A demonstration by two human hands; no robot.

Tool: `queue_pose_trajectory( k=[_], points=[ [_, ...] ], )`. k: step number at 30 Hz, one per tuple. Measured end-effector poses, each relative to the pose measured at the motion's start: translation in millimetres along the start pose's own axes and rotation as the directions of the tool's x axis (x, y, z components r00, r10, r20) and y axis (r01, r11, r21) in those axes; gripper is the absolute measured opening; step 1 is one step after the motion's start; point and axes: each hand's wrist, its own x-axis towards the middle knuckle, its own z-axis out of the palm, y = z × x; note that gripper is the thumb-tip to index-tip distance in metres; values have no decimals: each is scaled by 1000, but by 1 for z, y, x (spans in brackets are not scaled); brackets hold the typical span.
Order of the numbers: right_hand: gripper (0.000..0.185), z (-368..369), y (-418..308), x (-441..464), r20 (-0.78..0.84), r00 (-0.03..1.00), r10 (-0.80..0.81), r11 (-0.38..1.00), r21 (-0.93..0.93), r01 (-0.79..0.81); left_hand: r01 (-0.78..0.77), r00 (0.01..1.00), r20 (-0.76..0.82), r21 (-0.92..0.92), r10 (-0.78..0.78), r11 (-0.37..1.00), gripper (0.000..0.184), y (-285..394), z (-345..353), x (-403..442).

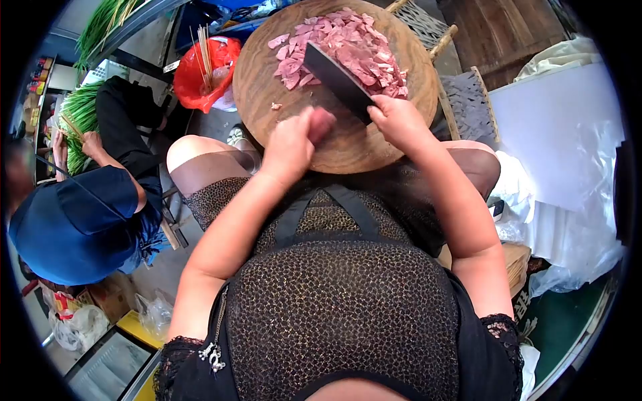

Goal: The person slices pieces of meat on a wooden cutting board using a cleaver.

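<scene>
- From where I stand, the seated person's right hand [401,123] has its fingers closed firmly around the grip end of a broad, dark-bladed metal cleaver [338,81].
- The left hand [289,150] has its fingers curled in on a rounded, dark pink lump of meat [321,125]; motion blurs it, so I can't tell how each finger sits.
- Both hands are over the near half of a thick, round, brown-grained wooden chopping board [257,77], the left one nearer its left edge, the right one by its right edge.
- A loose heap of thin, pink meat slices [361,50] spreads toward the board's far edge; the blade slants across the heap's near side.
- One small pale scrap [276,106] lies apart from the heap, toward the board's left edge.
- Just beyond that left edge is a container lined with bright red plastic [187,83], with thin wooden sticks [204,57] upright in it.
- Farther left, a co-worker in a dark blue top [80,214] bends beside long, bright green stalks [81,110].
- Past the board's right edge is a wood-framed seat with grey woven strips [468,103].
</scene>
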Motion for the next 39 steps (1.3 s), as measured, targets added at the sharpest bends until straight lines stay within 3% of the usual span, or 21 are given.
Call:
queue_pose_trajectory(
  k=[1, 2, 3, 5, 9, 10, 11, 13, 15, 17, 19, 21, 23, 25, 26, 28, 35, 37, 39],
  points=[
    [28, -1, -5, -8, -16, 999, -51, 997, -56, 50, -68, 997, -14, 333, 77, 940, 49, -2, 13, -18],
    [29, 2, -2, -14, -23, 998, -55, 998, -40, 54, -79, 997, 38, 344, 70, 936, 58, 2, 14, -23],
    [29, 2, -1, -23, -20, 998, -62, 998, -2, 62, -86, 996, 41, 339, 77, 937, 58, 3, 11, -21],
    [27, -2, -3, -43, -26, 998, -51, 999, 15, 52, 63, 992, 98, 209, -85, 976, 60, 9, -3, -19],
    [26, -19, -13, -80, -5, 1000, -29, 996, 85, 29, 92, 995, 39, 94, -96, 991, 51, 12, -19, -9],
    [26, -20, -10, -85, -32, 998, -55, 996, 66, 57, -33, 999, 14, 115, 32, 993, 42, 5, -20, -2],
    [26, -19, -9, -92, -54, 995, -79, 996, 47, 81, -34, 999, 19, 111, 32, 993, 42, 3, -19, 3],
    [28, -16, -8, -101, -57, 993, -101, 995, 22, 102, -283, 957, 55, -42, 285, 958, 27, 7, -22, 15],
    [29, -13, -10, -109, -124, 970, -207, 976, -96, 196, -297, 952, 60, -43, 299, 954, 24, 10, -14, 16],
    [29, -13, -9, -113, -113, 967, -227, 965, -163, 207, -209, 978, 14, -36, 210, 977, 24, 13, -6, 10],
    [27, -14, -11, -117, -98, 957, -272, 940, -241, 243, -231, 973, -15, -42, 231, 972, 23, 14, 6, -1],
    [27, -15, -11, -121, -60, 958, -281, 922, -292, 252, -153, 988, 36, 68, 150, 986, 36, 19, 9, -13],
    [26, -13, -10, -123, -22, 957, -288, 902, -342, 263, -137, 990, 42, 34, 136, 990, 39, 27, 3, -12],
    [26, -11, -9, -123, -47, 943, -330, 891, -346, 294, -260, 965, 17, 141, 260, 955, 38, 29, 3, -10],
    [26, -12, -8, -123, -46, 943, -329, 891, -347, 294, -260, 965, 16, 139, 260, 956, 38, 26, 4, -9],
    [25, -13, -9, -122, -51, 945, -323, 899, -328, 290, -417, 909, 77, 162, 410, 894, 36, 16, 6, -7],
    [25, -32, -13, -127, 25, 960, -279, 881, -391, 266, -290, 954, 86, 32, 287, 956, 38, 13, 18, -9],
    [24, -37, -15, -130, 45, 961, -273, 876, -401, 267, -132, 982, 111, -151, 150, 980, 39, 18, 15, -8],
    [24, -40, -18, -133, 51, 963, -264, 885, -385, 263, -183, 977, 92, -79, 190, 980, 39, 18, 15, -11]
  ],
)
